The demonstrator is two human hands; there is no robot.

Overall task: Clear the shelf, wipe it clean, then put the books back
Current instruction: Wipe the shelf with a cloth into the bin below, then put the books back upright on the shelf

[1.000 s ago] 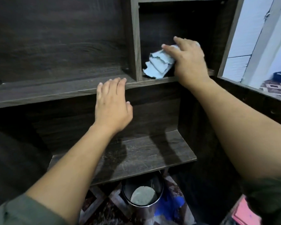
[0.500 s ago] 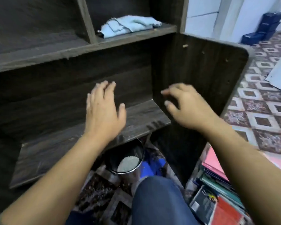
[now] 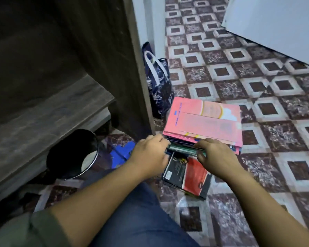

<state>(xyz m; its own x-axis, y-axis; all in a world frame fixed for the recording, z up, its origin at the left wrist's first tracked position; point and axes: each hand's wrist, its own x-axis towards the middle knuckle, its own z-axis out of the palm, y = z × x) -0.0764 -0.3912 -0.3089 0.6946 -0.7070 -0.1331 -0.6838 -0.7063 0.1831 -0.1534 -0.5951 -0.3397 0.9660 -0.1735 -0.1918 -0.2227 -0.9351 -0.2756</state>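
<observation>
We see the tiled floor (image 3: 257, 77) first, a pattern of dark red and white squares that fills the right half of the view. On the left stands the dark wooden shelf unit (image 3: 105, 50), its upright side panel reaching down to the floor. A white panel (image 3: 275, 24) crosses the top right corner. At the bottom a knee in blue jeans (image 3: 141, 211) points forward between the two forearms. Inside the unit, a bare shelf board (image 3: 43, 125) runs out to the left.

The stack of books (image 3: 203, 120) sits on the floor just to the right of the unit's side panel, with a large pink cover on top and darker, green-edged volumes under it. Behind it a dark blue bag (image 3: 159, 82) with white handles leans against the wall beside the unit. Under the shelf board stands a black bin (image 3: 66, 154), something pale showing inside it. A red and black book (image 3: 189, 175) lies at the bottom of the stack and juts out toward us.

The left hand (image 3: 149, 154) grips the near left corner of the stack, its fingers (image 3: 161, 139) curled together round the edge. The right hand (image 3: 216, 154) grips the near edge further right, its fingers (image 3: 205, 142) curled over the top and the thumb tucked beneath. A small blue object (image 3: 121, 152) lies on the floor between the bin and the left hand; we cannot tell what it is.
</observation>
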